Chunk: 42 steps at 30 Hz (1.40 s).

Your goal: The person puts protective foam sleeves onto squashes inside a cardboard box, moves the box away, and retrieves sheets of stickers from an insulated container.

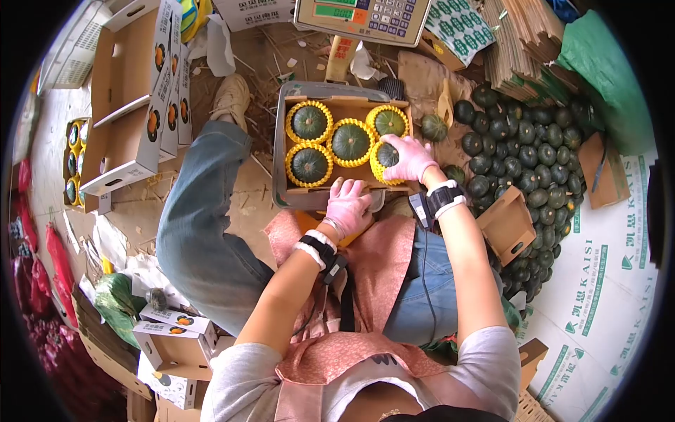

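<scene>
A shallow cardboard box (pixel 337 103) rests on the grey scale platform (pixel 281 105) in front of me. Inside it lie several dark green squashes, among them a middle squash (pixel 350 143), each wrapped in a yellow foam net (pixel 290 131). My right hand (pixel 410 160), in a pink glove, closes over the near-right squash (pixel 387 154), covering part of it. My left hand (pixel 349 208), also gloved in pink, is at the box's near edge with its fingers curled over the wall. Its thumb side is partly hidden.
A large heap of bare squashes (pixel 524 162) lies to the right. Open printed cartons (pixel 133 105) stand at the left, with a packed box (pixel 76 162) beside them. The scale's display (pixel 362 17) rises beyond the box. Flattened cardboard (pixel 524 42) is stacked at upper right.
</scene>
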Each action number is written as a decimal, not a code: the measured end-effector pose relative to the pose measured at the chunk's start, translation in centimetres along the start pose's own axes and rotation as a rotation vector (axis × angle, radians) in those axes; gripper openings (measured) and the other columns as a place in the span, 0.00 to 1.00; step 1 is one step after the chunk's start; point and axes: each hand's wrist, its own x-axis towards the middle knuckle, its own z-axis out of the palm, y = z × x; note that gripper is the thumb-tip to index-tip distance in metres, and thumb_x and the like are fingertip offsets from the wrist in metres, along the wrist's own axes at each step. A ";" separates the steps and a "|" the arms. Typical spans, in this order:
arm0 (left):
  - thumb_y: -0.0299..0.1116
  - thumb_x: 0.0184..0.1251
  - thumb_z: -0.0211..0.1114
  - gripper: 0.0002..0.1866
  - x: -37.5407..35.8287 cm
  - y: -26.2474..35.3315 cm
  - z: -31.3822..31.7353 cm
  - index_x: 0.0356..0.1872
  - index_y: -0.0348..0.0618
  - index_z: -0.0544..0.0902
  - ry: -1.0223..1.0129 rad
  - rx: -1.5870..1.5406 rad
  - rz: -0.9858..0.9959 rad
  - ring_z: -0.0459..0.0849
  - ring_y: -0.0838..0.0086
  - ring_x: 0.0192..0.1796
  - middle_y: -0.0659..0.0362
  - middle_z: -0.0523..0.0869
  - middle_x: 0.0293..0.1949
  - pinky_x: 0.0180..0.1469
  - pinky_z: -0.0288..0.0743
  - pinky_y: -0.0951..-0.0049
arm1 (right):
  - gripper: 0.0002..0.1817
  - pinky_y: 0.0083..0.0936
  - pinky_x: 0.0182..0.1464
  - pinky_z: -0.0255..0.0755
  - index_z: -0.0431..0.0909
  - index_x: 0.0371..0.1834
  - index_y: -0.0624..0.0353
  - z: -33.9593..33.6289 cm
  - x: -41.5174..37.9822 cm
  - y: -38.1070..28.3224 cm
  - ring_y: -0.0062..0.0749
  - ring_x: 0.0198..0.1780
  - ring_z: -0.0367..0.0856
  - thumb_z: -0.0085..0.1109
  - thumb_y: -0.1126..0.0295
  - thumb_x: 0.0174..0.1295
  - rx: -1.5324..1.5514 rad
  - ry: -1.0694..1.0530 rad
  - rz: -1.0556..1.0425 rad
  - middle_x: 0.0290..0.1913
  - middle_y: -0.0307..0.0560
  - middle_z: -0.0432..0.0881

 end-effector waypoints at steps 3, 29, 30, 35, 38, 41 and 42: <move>0.40 0.40 0.65 0.18 0.0 0.0 -0.2 0.38 0.53 0.82 -0.025 0.021 0.010 0.66 0.61 0.59 0.57 0.72 0.51 0.67 0.50 0.52 | 0.47 0.59 0.67 0.41 0.59 0.64 0.31 2.1 -0.5 -0.1 0.49 0.65 0.61 0.70 0.48 0.34 -0.024 0.109 0.023 0.59 0.52 0.67; 0.35 0.62 0.56 0.12 -4.1 2.9 -1.6 0.37 0.35 0.79 -0.259 -0.699 0.006 0.79 0.58 0.38 0.49 0.81 0.35 0.44 0.72 0.67 | 0.26 0.25 0.31 0.68 0.70 0.27 0.59 14.0 -15.6 -1.6 0.24 0.26 0.69 0.71 0.48 0.44 1.127 0.434 -0.155 0.23 0.39 0.72; 0.33 0.63 0.56 0.11 -4.3 3.8 -3.7 0.39 0.34 0.78 -0.186 -0.815 0.057 0.79 0.64 0.37 0.52 0.81 0.34 0.43 0.72 0.71 | 0.27 0.23 0.32 0.68 0.70 0.29 0.58 13.5 -15.4 -2.4 0.21 0.28 0.68 0.72 0.49 0.44 1.090 0.567 -0.268 0.25 0.37 0.72; 0.35 0.66 0.55 0.11 -5.2 5.0 -8.8 0.39 0.36 0.76 -0.101 -1.263 -0.164 0.73 0.81 0.35 0.64 0.76 0.31 0.38 0.69 0.80 | 0.12 0.13 0.40 0.67 0.73 0.35 0.60 10.0 -16.4 -4.6 0.13 0.34 0.70 0.63 0.64 0.58 1.633 0.358 -0.414 0.31 0.32 0.75; 0.37 0.53 0.69 0.15 -4.9 6.0 -8.0 0.33 0.39 0.73 -0.058 -1.113 -0.195 0.72 0.77 0.34 0.62 0.73 0.29 0.36 0.69 0.74 | 0.09 0.13 0.41 0.67 0.74 0.37 0.61 9.3 -15.9 -5.9 0.14 0.37 0.71 0.60 0.68 0.60 1.431 0.509 -0.411 0.33 0.33 0.75; 0.41 0.46 0.74 0.24 -5.0 7.0 -8.0 0.37 0.37 0.73 0.247 -0.733 -0.015 0.73 0.68 0.35 0.54 0.74 0.32 0.39 0.71 0.70 | 0.08 0.13 0.43 0.67 0.74 0.40 0.61 8.6 -16.8 -7.0 0.15 0.38 0.72 0.57 0.71 0.60 1.999 0.464 -0.360 0.36 0.35 0.76; 0.42 0.46 0.75 0.25 -4.9 7.2 -8.2 0.38 0.36 0.72 0.292 -0.774 -0.014 0.74 0.65 0.35 0.51 0.74 0.34 0.40 0.71 0.69 | 0.09 0.13 0.43 0.67 0.74 0.41 0.61 8.2 -17.2 -7.5 0.16 0.39 0.72 0.56 0.72 0.60 2.187 0.435 -0.335 0.37 0.35 0.76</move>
